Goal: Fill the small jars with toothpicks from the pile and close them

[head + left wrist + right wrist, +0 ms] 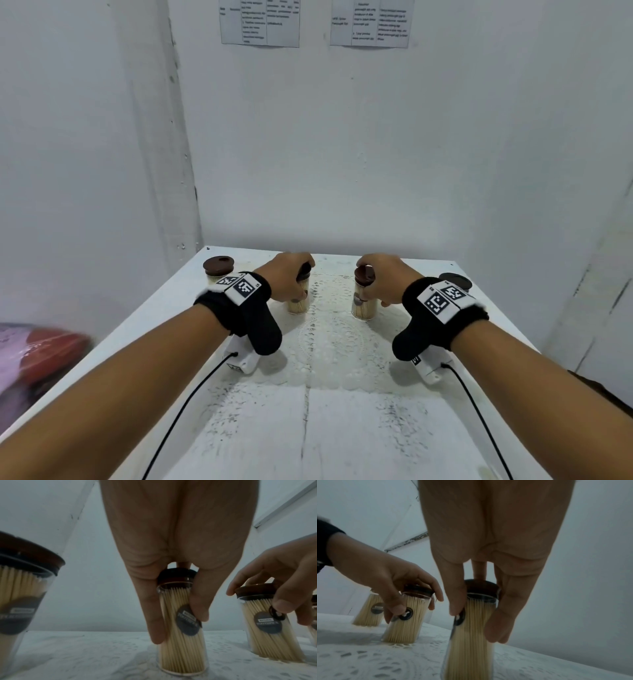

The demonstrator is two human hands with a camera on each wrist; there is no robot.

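Head view: both hands grasp full, lidded jars on tabletop (pixel 342 428).
L hand (pixel 286 275) grips L jar (pixel 298 301), R hand (pixel 385 279) grips R jar (pixel 363 306); prob. steadying to seat lids.

At frame centre the right hand (pixel 489 555) reaches down, its grip closed around a clear toothpick jar (pixel 471 641) with a dark lid (pixel 481 586). At left the left hand (pixel 385 577) holds a second capped jar (pixel 407 620); a third jar (pixel 368 612) stands behind on the lace-covered worktop (pixel 368 662).
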